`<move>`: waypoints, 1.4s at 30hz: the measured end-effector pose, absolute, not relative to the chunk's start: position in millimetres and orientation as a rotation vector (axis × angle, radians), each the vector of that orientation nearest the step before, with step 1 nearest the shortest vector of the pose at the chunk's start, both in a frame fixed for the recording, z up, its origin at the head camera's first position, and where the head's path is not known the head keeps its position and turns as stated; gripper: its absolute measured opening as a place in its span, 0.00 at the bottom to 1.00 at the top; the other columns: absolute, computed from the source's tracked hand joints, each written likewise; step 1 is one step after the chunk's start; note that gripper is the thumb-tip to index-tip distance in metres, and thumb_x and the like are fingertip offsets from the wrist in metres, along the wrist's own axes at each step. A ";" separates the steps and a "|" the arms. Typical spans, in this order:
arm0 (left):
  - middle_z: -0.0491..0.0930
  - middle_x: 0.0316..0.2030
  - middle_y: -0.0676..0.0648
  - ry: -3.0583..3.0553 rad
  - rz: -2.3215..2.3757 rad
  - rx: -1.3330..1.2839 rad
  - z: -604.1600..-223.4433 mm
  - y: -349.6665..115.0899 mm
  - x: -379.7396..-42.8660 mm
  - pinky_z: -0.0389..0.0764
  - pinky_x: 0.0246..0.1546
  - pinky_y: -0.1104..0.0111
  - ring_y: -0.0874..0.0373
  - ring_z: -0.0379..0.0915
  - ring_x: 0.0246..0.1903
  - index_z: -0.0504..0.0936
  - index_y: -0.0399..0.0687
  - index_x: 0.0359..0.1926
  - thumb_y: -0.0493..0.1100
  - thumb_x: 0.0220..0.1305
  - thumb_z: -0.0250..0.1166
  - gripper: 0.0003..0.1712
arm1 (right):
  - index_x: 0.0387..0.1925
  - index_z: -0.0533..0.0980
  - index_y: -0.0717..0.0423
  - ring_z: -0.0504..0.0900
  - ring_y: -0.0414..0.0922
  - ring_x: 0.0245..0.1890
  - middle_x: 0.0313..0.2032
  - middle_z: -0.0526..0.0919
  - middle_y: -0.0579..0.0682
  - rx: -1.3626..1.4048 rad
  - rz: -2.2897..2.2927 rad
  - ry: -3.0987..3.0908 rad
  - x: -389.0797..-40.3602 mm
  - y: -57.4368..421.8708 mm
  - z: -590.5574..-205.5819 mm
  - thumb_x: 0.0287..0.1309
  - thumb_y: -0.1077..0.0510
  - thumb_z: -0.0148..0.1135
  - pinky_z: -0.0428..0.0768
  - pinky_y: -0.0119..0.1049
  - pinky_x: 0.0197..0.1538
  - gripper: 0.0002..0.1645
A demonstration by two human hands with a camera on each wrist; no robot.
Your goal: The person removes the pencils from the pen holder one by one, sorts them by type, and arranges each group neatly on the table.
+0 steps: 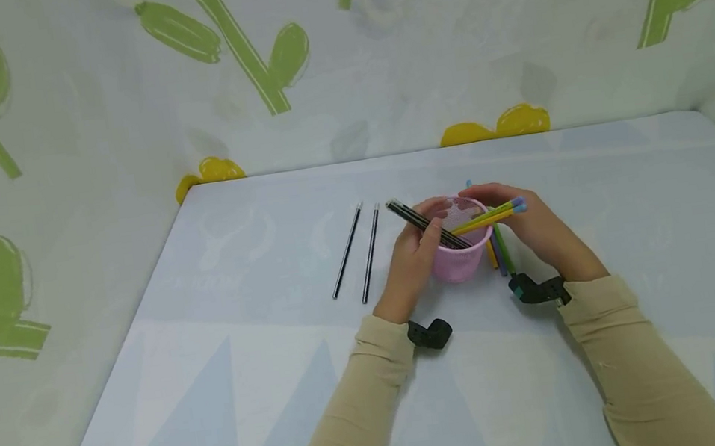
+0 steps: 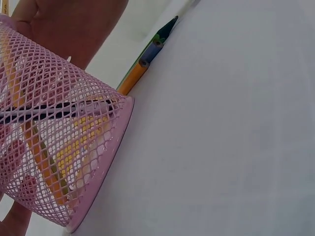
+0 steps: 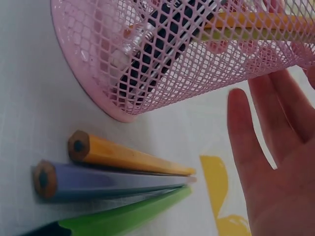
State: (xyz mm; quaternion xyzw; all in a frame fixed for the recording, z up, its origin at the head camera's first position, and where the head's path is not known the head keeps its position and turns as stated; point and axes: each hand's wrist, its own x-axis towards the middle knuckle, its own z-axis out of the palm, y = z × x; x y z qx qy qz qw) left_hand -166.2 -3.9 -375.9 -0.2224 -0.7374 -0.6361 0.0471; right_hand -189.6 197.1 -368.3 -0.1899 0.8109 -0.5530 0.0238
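A pink mesh pencil cup stands on the table. My left hand grips its left side, thumb at the rim and fingers reaching round the far side. Several black pencils lean out of the cup to the left; a yellow and an orange pencil lean out to the right. On the cup's right, my right hand arches over the colored pencils' ends. In the right wrist view its fingers are extended, fingertips right at the mesh wall.
Right of the cup, an orange pencil, a purple pencil and a green pencil lie side by side on the table. Two black pencils, one farther left and one nearer the cup, lie to the left. A patterned wall backs the table.
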 end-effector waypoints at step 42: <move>0.81 0.29 0.52 -2.155 -1.285 -0.399 -357.4 -45.8 -185.2 0.72 0.27 0.70 0.63 0.73 0.26 0.81 0.45 0.38 0.52 0.70 0.35 0.28 | 0.67 0.47 0.44 0.53 0.51 0.64 0.63 0.60 0.54 -0.763 -1.553 2.194 -177.1 189.3 -348.5 0.56 0.62 0.56 0.50 0.59 0.59 0.42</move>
